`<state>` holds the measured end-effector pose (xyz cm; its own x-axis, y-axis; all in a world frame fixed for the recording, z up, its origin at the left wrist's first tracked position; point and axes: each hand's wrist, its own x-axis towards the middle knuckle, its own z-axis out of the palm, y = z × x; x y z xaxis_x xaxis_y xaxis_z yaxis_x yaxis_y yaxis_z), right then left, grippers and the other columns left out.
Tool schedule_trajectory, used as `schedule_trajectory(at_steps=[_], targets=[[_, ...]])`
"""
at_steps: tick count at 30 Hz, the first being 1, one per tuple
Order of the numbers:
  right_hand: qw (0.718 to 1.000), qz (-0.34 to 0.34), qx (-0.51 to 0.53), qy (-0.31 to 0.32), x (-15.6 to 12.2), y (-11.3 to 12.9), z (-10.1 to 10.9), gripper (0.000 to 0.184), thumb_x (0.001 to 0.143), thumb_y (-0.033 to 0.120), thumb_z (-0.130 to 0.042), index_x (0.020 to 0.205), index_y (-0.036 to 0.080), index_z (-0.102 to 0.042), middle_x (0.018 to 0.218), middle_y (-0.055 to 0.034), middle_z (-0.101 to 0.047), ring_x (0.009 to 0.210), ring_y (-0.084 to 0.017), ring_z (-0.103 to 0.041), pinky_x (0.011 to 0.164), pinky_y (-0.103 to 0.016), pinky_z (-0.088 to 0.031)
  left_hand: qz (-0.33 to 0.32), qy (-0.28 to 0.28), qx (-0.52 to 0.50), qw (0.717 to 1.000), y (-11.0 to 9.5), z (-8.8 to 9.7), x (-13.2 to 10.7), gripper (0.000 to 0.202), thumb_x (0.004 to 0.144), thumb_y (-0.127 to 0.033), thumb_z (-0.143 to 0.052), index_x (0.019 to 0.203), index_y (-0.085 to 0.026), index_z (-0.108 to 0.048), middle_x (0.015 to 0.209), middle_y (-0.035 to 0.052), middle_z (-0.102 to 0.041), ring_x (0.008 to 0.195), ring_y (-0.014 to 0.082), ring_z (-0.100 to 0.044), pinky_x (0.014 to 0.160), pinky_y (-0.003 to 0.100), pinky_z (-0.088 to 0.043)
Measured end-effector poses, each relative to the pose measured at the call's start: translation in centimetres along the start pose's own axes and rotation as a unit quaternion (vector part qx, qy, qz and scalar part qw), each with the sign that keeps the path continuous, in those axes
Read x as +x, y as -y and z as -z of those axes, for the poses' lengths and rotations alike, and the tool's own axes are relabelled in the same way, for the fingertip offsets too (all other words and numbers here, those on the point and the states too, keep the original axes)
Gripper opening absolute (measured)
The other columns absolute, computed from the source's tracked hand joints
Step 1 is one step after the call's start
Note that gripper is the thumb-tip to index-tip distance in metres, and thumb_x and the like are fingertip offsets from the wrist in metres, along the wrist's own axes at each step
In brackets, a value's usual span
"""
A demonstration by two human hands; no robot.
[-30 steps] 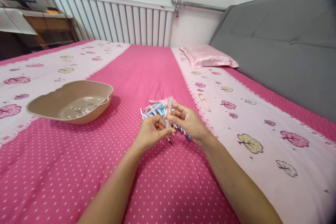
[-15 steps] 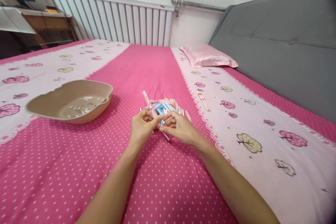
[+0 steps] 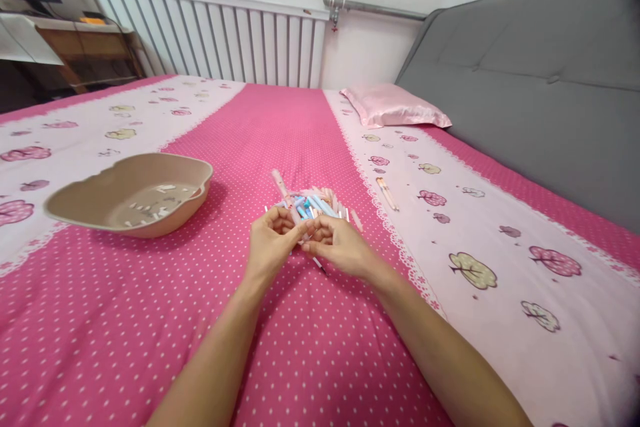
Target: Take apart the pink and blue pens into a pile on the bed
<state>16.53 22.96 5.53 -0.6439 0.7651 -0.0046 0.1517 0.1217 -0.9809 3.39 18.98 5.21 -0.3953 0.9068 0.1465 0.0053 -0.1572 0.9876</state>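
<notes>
A pink pen point(image 3: 284, 195) is gripped between both my hands over the pink dotted bedspread. My left hand point(image 3: 271, 247) pinches its barrel, and the far end points up and to the left. My right hand point(image 3: 337, 247) is closed on the near end, whose dark tip sticks out below the fingers. Just behind my hands lies a pile of pink and blue pens point(image 3: 320, 203). Farther left sits a beige basin point(image 3: 90, 203) with several small white pieces in it.
Two pink pens point(image 3: 387, 192) lie apart on the pale strip to the right. A pink pillow point(image 3: 395, 107) rests near the grey headboard point(image 3: 530, 80). A white radiator point(image 3: 215, 40) stands behind the bed, and a desk point(image 3: 85, 47) at far left.
The pen stood nearly upright a second ago with my hands apart along it. It now leans to the far left and both hands have closed in together around it.
</notes>
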Motion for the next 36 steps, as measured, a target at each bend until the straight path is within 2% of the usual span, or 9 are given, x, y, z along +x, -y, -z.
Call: schedule_trajectory(at_steps=[5, 11, 20, 24, 28, 31, 33, 36], targets=[[0.999, -0.030, -0.018, -0.018, -0.1, 0.6, 0.2, 0.013, 0.071, 0.016, -0.063, 0.077, 0.018, -0.051, 0.060, 0.0033, -0.054, 0.052, -0.009, -0.048, 0.053, -0.023, -0.037, 0.012, -0.035, -0.069, 0.997, -0.1, 0.3, 0.1, 0.039, 0.062, -0.036, -0.073, 0.090, -0.013, -0.059, 0.059, -0.0002, -0.064, 0.049, 0.0107, -0.059, 0.044, 0.018, -0.043], [0.998, -0.021, -0.060, -0.018, -0.1, 0.0, 0.2, 0.014, 0.069, 0.018, -0.064, 0.078, 0.017, -0.054, 0.061, 0.0030, -0.054, 0.052, -0.008, -0.048, 0.052, -0.022, -0.037, 0.016, -0.092, -0.121, 0.988, -0.1, 0.8, 0.6, 0.031, 0.062, -0.035, -0.073, 0.079, -0.011, -0.062, 0.064, 0.0007, -0.064, 0.052, 0.0077, -0.057, 0.047, 0.016, -0.042], [1.000, -0.015, -0.003, 0.026, -0.2, 0.4, 0.4, 0.015, 0.073, 0.022, -0.063, 0.085, 0.017, -0.056, 0.067, 0.0005, -0.059, 0.057, -0.009, -0.052, 0.055, -0.023, -0.039, 0.030, -0.058, -0.170, 0.983, -0.5, 0.8, 0.6, 0.028, 0.063, -0.032, -0.073, 0.080, -0.012, -0.064, 0.070, 0.0033, -0.066, 0.056, 0.0090, -0.058, 0.048, 0.017, -0.044], [1.000, -0.004, -0.005, 0.003, 0.0, 0.3, 0.6, 0.010, 0.072, 0.021, -0.062, 0.081, 0.016, -0.059, 0.071, -0.0017, -0.063, 0.061, -0.011, -0.058, 0.061, -0.025, -0.044, 0.019, -0.048, -0.151, 0.987, -0.3, 0.7, 0.5, 0.027, 0.065, -0.031, -0.071, 0.081, -0.012, -0.062, 0.069, 0.0020, -0.066, 0.055, 0.0088, -0.059, 0.049, 0.017, -0.045], [0.996, 0.002, -0.022, -0.081, 0.4, 0.0, 1.9, 0.013, 0.071, 0.023, -0.060, 0.082, 0.015, -0.061, 0.069, -0.0027, -0.065, 0.061, -0.013, -0.061, 0.063, -0.028, -0.047, 0.015, -0.025, -0.084, 0.996, -0.3, 0.5, 0.3, 0.037, 0.065, -0.034, -0.071, 0.093, -0.012, -0.060, 0.071, 0.0030, -0.067, 0.056, 0.0116, -0.061, 0.047, 0.019, -0.045], [0.979, 0.022, -0.039, -0.197, 1.0, -0.8, 4.3, 0.020, 0.069, 0.027, -0.061, 0.083, 0.014, -0.063, 0.071, -0.0039, -0.067, 0.064, -0.016, -0.063, 0.065, -0.030, -0.048, 0.023, -0.022, -0.038, 0.999, -0.3, 0.5, 0.2, 0.040, 0.064, -0.037, -0.070, 0.092, -0.010, -0.062, 0.074, 0.0062, -0.068, 0.057, 0.0131, -0.062, 0.046, 0.019, -0.045], [0.953, 0.038, -0.071, -0.292, 1.5, -1.8, 6.4, 0.025, 0.067, 0.032, -0.062, 0.083, 0.014, -0.065, 0.075, -0.0055, -0.068, 0.069, -0.017, -0.063, 0.069, -0.031, -0.048, 0.028, -0.027, -0.027, 0.999, -0.3, 0.5, 0.3, 0.039, 0.064, -0.037, -0.071, 0.090, -0.009, -0.063, 0.074, 0.0068, -0.068, 0.056, 0.0130, -0.062, 0.047, 0.020, -0.045], [0.891, 0.033, -0.137, -0.432, 2.0, -3.9, 9.7, 0.032, 0.067, 0.037, -0.061, 0.088, 0.015, -0.068, 0.084, -0.0072, -0.070, 0.076, -0.019, -0.063, 0.075, -0.032, -0.047, 0.038, -0.027, -0.030, 0.998, -0.2, 0.5, 0.3, 0.040, 0.062, -0.037, -0.072, 0.089, -0.009, -0.063, 0.071, 0.0061, -0.068, 0.055, 0.0133, -0.061, 0.047, 0.020, -0.046]])
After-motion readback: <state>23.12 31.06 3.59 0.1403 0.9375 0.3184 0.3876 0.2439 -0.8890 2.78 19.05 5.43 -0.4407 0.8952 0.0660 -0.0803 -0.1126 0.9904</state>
